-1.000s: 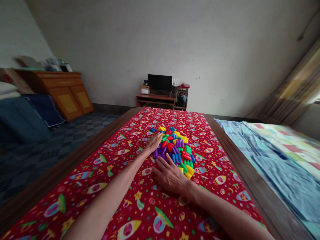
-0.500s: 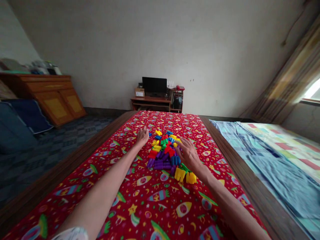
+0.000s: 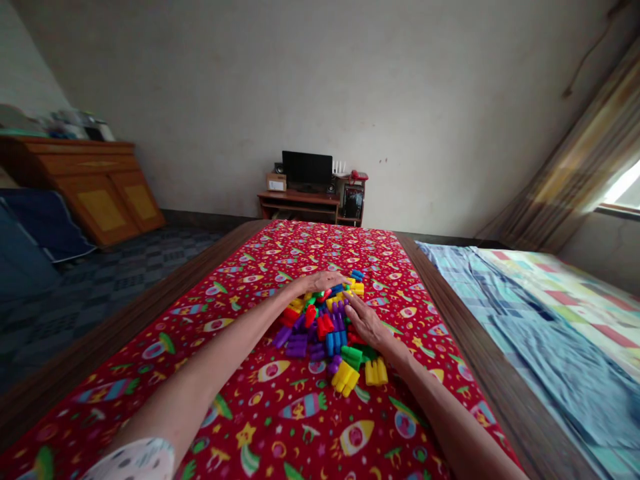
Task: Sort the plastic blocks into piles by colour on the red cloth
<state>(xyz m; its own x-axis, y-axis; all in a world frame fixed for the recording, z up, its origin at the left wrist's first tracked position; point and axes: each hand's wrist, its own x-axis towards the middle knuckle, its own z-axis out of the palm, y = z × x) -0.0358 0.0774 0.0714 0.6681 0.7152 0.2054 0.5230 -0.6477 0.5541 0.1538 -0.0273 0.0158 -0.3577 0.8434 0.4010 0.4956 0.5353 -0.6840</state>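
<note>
A heap of plastic toy building blocks in purple, red, blue, green and yellow lies on a red patterned cloth. My left hand point(image 3: 324, 280) reaches over the far side of the heap, palm down, its fingers stretched to the right. Along the right side of the heap rests my right hand point(image 3: 365, 320), fingers extended toward the left hand and touching blocks. Purple blocks point(image 3: 297, 345) lie at the near left edge. Closest to me are two yellow blocks point(image 3: 345, 378) and a green block point(image 3: 352, 356). Some blocks are hidden beneath both hands.
The red cloth point(image 3: 250, 393) covers a dark wooden table point(image 3: 465, 340). Beyond it stands a small desk with a monitor point(image 3: 307, 170). A wooden cabinet point(image 3: 95, 193) is at the left, and a bed with blue sheets point(image 3: 540, 360) lies at the right.
My left hand has swung rightward from beside the heap to over its far side. The blocks are bunched closer together, several of them shifted toward me. My right hand has come slightly nearer and left.
</note>
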